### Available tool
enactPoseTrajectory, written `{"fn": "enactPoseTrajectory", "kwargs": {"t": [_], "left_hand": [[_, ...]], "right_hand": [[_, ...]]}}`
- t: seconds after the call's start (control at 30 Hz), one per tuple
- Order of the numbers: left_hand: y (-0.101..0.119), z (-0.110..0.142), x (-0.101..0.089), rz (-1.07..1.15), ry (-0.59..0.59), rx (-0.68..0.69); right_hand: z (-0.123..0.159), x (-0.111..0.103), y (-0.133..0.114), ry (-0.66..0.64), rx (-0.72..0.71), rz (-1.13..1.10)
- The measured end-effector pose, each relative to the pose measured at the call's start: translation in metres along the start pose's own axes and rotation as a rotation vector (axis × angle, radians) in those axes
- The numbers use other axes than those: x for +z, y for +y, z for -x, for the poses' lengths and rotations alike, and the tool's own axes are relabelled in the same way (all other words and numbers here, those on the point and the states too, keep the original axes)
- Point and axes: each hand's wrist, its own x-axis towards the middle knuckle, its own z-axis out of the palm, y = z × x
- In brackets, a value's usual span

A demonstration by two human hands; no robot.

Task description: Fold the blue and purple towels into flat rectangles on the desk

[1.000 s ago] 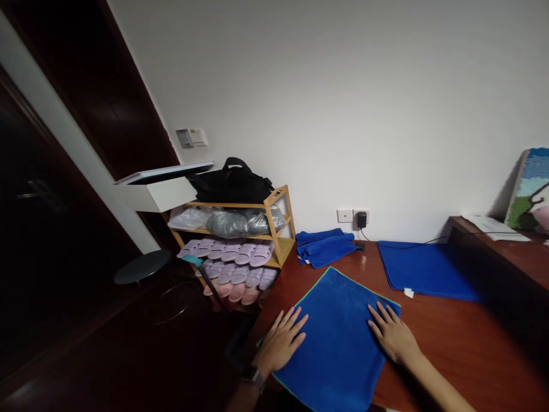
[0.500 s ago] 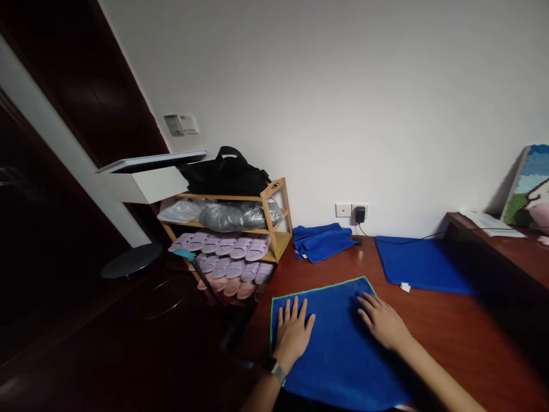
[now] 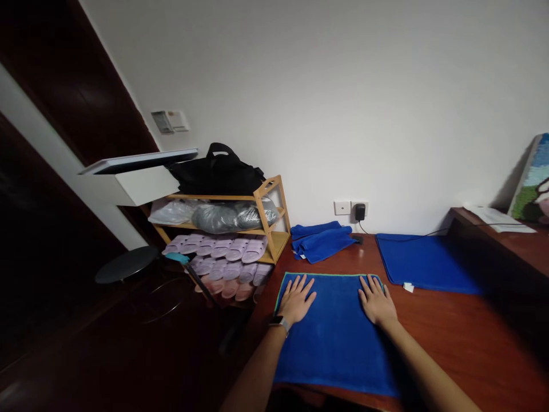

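A blue towel (image 3: 332,337) with a green edge lies flat on the reddish-brown desk (image 3: 467,349), its far edge roughly parallel to the wall. My left hand (image 3: 297,300) rests palm down near its far left corner, fingers spread. Near the far right corner my right hand (image 3: 376,300) lies flat with its fingers stretched out. Beyond them, a crumpled pile of blue towels (image 3: 323,243) sits against the wall. To the right, a neatly flattened stack of blue towels (image 3: 429,263) shows a white tag at its front edge.
Left of the desk stands a wooden rack (image 3: 268,217) with several slippers (image 3: 223,248), plastic-wrapped items and a black bag (image 3: 221,171). A round stool (image 3: 127,264) is farther left. A black plug (image 3: 360,212) sits in the wall socket, its cable crossing the right stack.
The blue towel has turned from a slanted position to lie square with the desk. Both hands have moved forward to its far corners, staying flat on it.
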Motion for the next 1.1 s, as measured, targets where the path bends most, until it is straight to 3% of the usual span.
{"fn": "enactPoseTrajectory", "kwargs": {"t": [0.17,0.3,0.4,0.5,0.6,0.7,0.83,0.97,1.1], "left_hand": [[-0.018,0.005,-0.001,0.009,0.018,0.016],[-0.066,0.043,0.006,-0.019,0.074,0.010],[-0.106,0.078,0.014,-0.101,0.168,0.078],[-0.125,0.099,0.019,-0.194,0.224,0.205],[-0.124,0.103,0.018,-0.256,0.264,0.229],[-0.124,0.099,0.016,-0.281,0.262,0.212],[-0.146,0.102,0.015,-0.314,0.266,0.182],[-0.169,0.110,0.012,-0.284,0.248,0.218],[-0.150,0.123,0.001,-0.117,0.366,0.076]], "right_hand": [[0.001,-0.005,-0.005,0.000,-0.004,-0.026],[0.010,-0.009,0.009,0.088,-0.067,-0.133],[0.016,-0.011,0.044,0.250,-0.088,-0.184],[0.011,-0.016,0.095,0.340,-0.025,-0.122],[-0.004,-0.023,0.141,0.288,0.090,-0.057],[-0.019,-0.022,0.167,0.146,0.128,-0.015],[-0.016,-0.015,0.169,0.083,0.124,0.022],[0.019,-0.011,0.154,0.115,0.109,0.054],[0.073,0.000,0.134,0.167,0.095,0.077]]}}
